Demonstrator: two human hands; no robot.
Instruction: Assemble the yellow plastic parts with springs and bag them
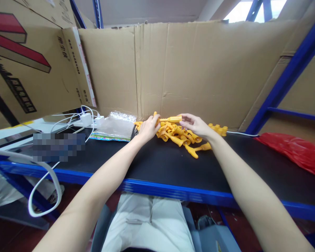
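Observation:
A yellow plastic part (174, 119) with a ribbed stem and a wider tube-like end lies level between my hands, just above a heap of similar parts. My left hand (149, 127) is closed around its narrow end, where a yellow tip sticks up past the fingers. At the wide end, the fingertips and thumb of my right hand (194, 124) pinch it. Below is the heap of yellow plastic parts (177, 134), some with hollow cup-shaped ends. One forked yellow part (191, 151) lies at the near side of the heap, and a knobbed yellow piece (218, 129) shows behind my right wrist.
The black shelf top (168, 168) has a blue front edge (173, 189). A clear plastic bag (115, 126), white chargers (86, 119) and cables are to the left. A red plastic bag (296, 150) lies right. Cardboard (199, 70) stands behind, and a blue post (291, 73) slants at right.

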